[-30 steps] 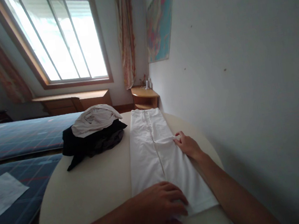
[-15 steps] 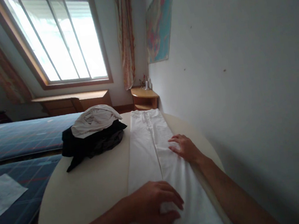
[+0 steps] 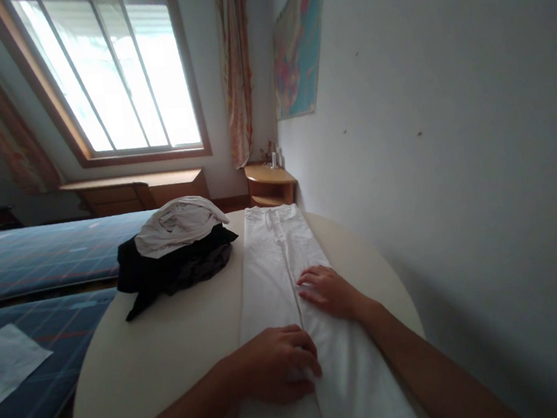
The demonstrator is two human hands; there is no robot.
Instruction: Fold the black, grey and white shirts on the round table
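Note:
A pair of white trousers [image 3: 265,271] lies flat and lengthwise on a round cream table [image 3: 127,380], waistband at the far end and legs toward me. My left hand [image 3: 280,363] rests over the left leg beside the gap between the legs, fingers loosely bent and the thumb apart from them, grasping nothing. Farther up, my right hand [image 3: 328,290] lies on the right leg, its fingers stretched toward the middle seam. Both hands are open. Part of the lower left leg is hidden under my left hand and forearm.
A heap of black clothes [image 3: 145,271] with a pale garment [image 3: 182,223] on top sits on the table's left. Plaid mattresses [image 3: 62,254] and a paper sheet [image 3: 7,367] are beyond the left edge. A wall [image 3: 460,215] runs close on the right.
My right hand has slid left and slightly nearer across the right leg toward the middle seam. My left hand has shifted a little left and away from me. The trousers stay in place.

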